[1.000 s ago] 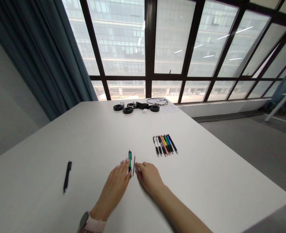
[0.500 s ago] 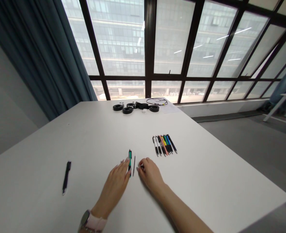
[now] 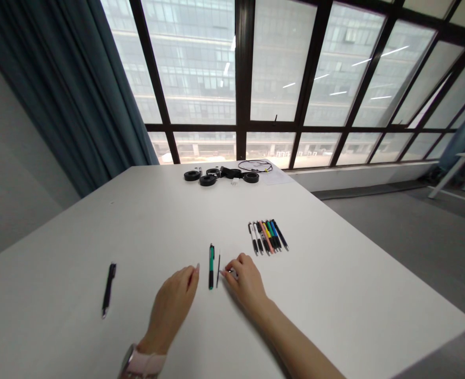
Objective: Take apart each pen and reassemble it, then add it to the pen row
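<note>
The green pen (image 3: 211, 266) and its thin refill (image 3: 218, 262) are lying apart on the worktop (image 3: 335, 295), not yet assembled. The left hand (image 3: 173, 302) is resting empty beside them; the right hand (image 3: 245, 281) is pinching a small part, too small to identify.

On the table (image 3: 335, 295), a pen (image 3: 211, 259) lay between the left hand (image 3: 173, 305) and the right hand (image 3: 246, 281), with a thin refill (image 3: 218, 271) just to its right. A row of pens (image 3: 268, 237) lay beyond the right hand. A single pen (image 3: 108, 289) lay well to the left. Tape rolls (image 3: 220, 175) and a cable (image 3: 255, 165) sat at the far edge.
</note>
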{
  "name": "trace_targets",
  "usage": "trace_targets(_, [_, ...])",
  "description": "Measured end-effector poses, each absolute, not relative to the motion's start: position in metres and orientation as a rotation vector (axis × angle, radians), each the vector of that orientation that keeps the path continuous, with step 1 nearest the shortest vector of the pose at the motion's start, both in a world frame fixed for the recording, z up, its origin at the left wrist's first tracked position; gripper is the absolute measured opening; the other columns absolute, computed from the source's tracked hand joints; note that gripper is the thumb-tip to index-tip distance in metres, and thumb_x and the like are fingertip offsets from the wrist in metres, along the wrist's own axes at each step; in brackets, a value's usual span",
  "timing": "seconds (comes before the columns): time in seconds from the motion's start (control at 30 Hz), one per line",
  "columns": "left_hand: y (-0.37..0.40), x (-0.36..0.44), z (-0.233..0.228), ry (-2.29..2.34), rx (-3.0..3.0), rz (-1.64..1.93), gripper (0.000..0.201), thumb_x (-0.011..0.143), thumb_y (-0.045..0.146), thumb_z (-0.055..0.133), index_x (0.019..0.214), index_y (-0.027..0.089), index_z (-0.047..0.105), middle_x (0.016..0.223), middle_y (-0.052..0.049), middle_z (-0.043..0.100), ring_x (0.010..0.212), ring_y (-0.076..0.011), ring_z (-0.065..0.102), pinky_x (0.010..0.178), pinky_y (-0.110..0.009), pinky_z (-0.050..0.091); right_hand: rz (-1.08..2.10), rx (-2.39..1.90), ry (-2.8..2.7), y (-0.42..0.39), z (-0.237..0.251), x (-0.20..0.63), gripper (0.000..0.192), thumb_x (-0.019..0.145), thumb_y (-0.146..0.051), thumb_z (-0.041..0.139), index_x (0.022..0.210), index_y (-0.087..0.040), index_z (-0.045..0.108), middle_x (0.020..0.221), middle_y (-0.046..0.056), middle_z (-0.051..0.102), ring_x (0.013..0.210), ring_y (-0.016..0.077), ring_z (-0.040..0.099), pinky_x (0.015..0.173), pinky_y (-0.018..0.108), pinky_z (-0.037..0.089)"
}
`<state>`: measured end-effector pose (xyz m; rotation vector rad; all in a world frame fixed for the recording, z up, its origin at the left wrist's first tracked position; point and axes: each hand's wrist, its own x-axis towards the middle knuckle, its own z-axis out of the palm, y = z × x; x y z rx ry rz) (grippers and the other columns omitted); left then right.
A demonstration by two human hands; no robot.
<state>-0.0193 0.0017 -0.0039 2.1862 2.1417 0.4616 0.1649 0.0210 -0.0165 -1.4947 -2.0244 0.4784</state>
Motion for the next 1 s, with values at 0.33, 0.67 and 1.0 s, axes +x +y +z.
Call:
trace_targets(0.33, [0.0008, -0.0197, 0.0016, 2.167, 2.008, 0.111, 0.039, 0.092, 0.036, 0.026, 0.068, 0.022, 0.055, 0.069, -0.003, 0.066, 0.064, -0.0164, 0.059, 0.054, -0.027, 0.026, 0.58, -1.468, -2.054, 0.0197, -0.0187, 0.1636, 0.007, 0.086, -0.017, 0.054, 0.088, -0.017, 0.06, 0.09, 0.004, 0.059, 0.086, 0.0168, 0.054, 0.075, 0.026, 0.04])
trace_targets(0.67, [0.0016, -0.0189, -0.0043, 2.152, 2.042, 0.105, 0.04, 0.092, 0.036, 0.025, 0.07, 0.022, 0.055, 0.072, -0.004, 0.067, 0.068, -0.0175, 0.061, 0.056, -0.028, 0.026, 0.535, -1.433, -2.106, 0.0182, -0.0189, 0.1623, 0.009, 0.083, -0.013, 0.051, 0.087, -0.018, 0.057, 0.088, 0.004, 0.058, 0.084, 0.0171, 0.052, 0.073, 0.026, 0.038])
trace_targets(1.0, [0.0005, -0.0185, -0.0027, 2.14, 2.021, 0.122, 0.039, 0.092, 0.037, 0.026, 0.07, 0.021, 0.055, 0.071, -0.004, 0.067, 0.068, -0.0181, 0.061, 0.056, -0.028, 0.027, 0.49, -1.433, -2.148, 0.0209, -0.0213, 0.1617, 0.007, 0.083, -0.013, 0.052, 0.087, -0.017, 0.056, 0.089, 0.005, 0.059, 0.083, 0.0178, 0.053, 0.072, 0.026, 0.038])
